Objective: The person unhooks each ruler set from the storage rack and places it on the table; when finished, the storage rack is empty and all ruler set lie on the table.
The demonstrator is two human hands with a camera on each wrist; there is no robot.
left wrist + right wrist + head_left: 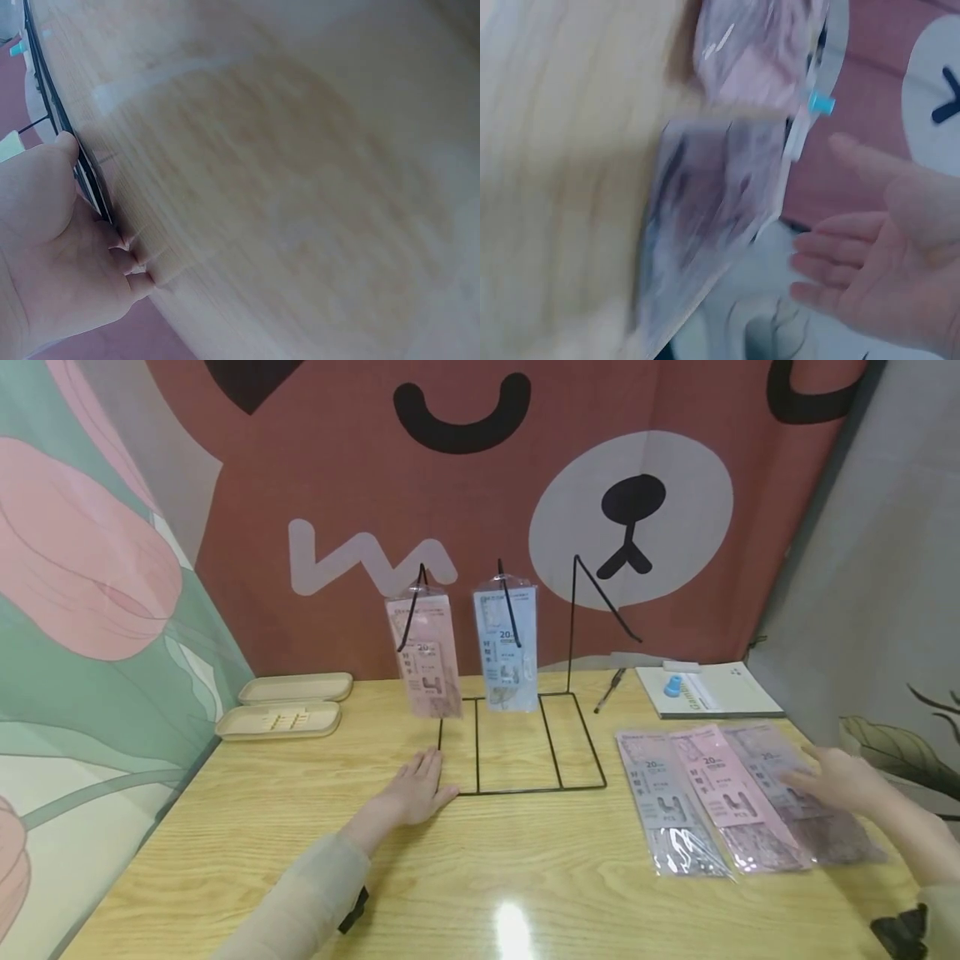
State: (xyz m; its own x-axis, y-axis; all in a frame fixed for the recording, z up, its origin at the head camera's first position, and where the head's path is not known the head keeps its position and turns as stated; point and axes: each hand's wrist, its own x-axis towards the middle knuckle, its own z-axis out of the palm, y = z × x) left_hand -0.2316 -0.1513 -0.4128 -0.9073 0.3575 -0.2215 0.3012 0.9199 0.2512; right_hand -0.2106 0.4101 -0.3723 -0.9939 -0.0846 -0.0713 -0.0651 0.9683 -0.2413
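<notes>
A black wire rack (517, 792) stands on the table, its base flat and three upright hooks at the back. A pink packet (426, 660) hangs on its left hook and a blue packet (508, 652) on the middle one; the right hook bears nothing. My left hand (414, 789) lies at the rack's left front corner, fingers extended, the thumb beside the front wire. To the right, my right hand (843, 777) is over a greyish-purple packet (802, 802), its fingers relaxed and holding nothing. Beside that lie another pink packet (738, 802) and a grey packet (671, 802).
An opened beige case (277, 721) with small sticks inside lies at the back left. A pen (610, 690) is right of the rack. Behind the packets, a small blue object (672, 686) sits on a white-and-green box (720, 693). A printed curtain (337, 460) hangs behind the table.
</notes>
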